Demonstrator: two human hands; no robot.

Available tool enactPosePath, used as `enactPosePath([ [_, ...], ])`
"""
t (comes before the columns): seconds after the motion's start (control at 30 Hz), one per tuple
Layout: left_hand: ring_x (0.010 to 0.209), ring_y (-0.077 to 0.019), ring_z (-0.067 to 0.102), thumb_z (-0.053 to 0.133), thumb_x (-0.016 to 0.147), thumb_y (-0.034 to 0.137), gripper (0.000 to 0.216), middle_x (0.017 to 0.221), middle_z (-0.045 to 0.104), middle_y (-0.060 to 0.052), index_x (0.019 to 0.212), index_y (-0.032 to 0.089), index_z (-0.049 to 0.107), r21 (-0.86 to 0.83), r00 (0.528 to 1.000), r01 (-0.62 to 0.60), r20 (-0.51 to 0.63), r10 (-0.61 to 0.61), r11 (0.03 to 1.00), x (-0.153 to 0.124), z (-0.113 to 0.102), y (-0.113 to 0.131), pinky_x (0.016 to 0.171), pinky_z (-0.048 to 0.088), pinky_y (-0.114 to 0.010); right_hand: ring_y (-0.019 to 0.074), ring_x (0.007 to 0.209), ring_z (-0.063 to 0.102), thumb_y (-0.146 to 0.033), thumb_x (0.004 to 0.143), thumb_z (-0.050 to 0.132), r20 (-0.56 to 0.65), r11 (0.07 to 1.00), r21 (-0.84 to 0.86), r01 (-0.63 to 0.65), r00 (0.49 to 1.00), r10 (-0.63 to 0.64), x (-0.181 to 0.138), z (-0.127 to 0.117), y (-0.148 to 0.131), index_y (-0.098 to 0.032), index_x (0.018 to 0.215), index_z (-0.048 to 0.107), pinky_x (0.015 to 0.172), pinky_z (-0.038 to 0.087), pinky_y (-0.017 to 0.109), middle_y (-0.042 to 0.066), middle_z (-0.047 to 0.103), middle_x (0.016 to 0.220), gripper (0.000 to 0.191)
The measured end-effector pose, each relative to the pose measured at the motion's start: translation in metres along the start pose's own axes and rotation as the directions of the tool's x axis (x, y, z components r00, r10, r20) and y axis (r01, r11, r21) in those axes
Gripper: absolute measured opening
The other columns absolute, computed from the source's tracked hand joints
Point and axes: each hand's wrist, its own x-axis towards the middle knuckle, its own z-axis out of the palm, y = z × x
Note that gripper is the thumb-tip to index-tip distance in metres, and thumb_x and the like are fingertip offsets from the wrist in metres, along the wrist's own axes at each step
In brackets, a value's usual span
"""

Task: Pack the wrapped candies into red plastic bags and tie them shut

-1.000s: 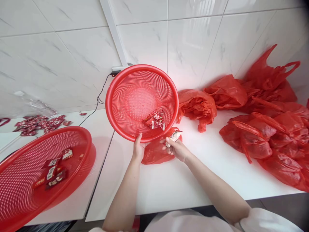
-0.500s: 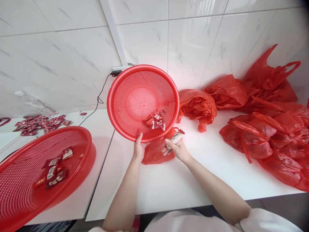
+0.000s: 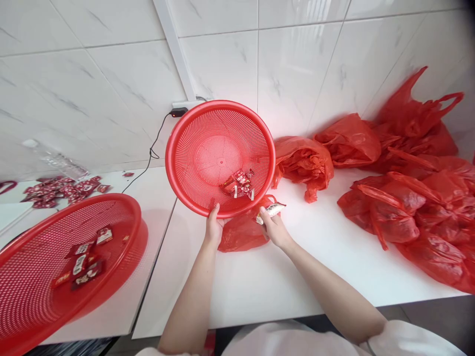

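Observation:
My left hand point(image 3: 214, 227) grips the near rim of a round red plastic basket point(image 3: 193, 116), thumb over the edge. The basket is tilted towards me, and a few small red wrapped packets point(image 3: 240, 184) lie low on its near right side. In my right hand point(image 3: 273, 231) is a cream-and-red wrapped snack packet point(image 3: 272, 209), pinched by the thumb and fingers just off the basket's lower right rim. Beneath both hands a red plastic bag point(image 3: 241, 235) lies on the white table; the basket hides part of it.
At left stands a larger red basket point(image 3: 128, 212) holding several packets. Behind it are a heap of small red packets point(image 3: 61, 190) and a clear bottle point(image 3: 55, 158). A black cable point(image 3: 159, 136) runs along the wall. Several filled red bags point(image 3: 401, 202) crowd the right side.
The packet in my right hand has turned and now shows more edge-on, with the fingers curled further under it. My left hand and the basket have hardly moved.

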Motion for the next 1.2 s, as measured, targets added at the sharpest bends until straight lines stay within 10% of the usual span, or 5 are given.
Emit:
enactPosePath([
  [0.2, 0.118, -0.0317, 0.058, 0.064, 0.08, 0.038, 0.031, 0.114, 0.07, -0.011, 0.101, 0.016, 0.07, 0.02, 1.0, 0.02, -0.001, -0.02, 1.0, -0.002, 0.002, 0.002, 0.094, 0.051, -0.046, 0.007, 0.04, 0.021, -0.067, 0.072, 0.064, 0.083, 0.98, 0.198, -0.025, 0.997, 0.008, 0.007, 0.0, 0.001, -0.024, 0.059, 0.038, 0.039, 0.015, 0.024, -0.008, 0.026, 0.046, 0.052],
  [0.53, 0.117, -0.0307, 0.059, 0.065, 0.08, 0.037, 0.03, 0.113, 0.07, -0.011, 0.102, 0.016, 0.069, 0.01, 1.0, 0.013, -0.021, -0.013, 1.0, 0.0, 0.001, 0.0, 0.094, 0.051, -0.045, 0.0091, 0.051, 0.028, -0.056, 0.085, 0.051, 0.034, 0.978, 0.088, 0.188, 0.981, -0.191, 0.008, -0.003, 0.009, -0.021, 0.06, 0.039, 0.046, 0.024, 0.024, -0.004, 0.033, 0.057, 0.044],
  [1.2, 0.119, -0.0305, 0.057, 0.064, 0.081, 0.037, 0.031, 0.113, 0.07, -0.01, 0.103, 0.017, 0.069, 0.021, 1.0, 0.007, 0.006, -0.008, 1.0, 0.003, -0.002, -0.003, 0.093, 0.051, -0.045, 0.0122, 0.036, 0.045, -0.072, 0.087, 0.036, 0.112, 0.986, -0.102, 0.128, 0.987, -0.117, 0.0, 0.0, 0.007, -0.022, 0.046, 0.046, 0.041, 0.033, 0.027, 0.001, 0.048, 0.039, 0.065],
])
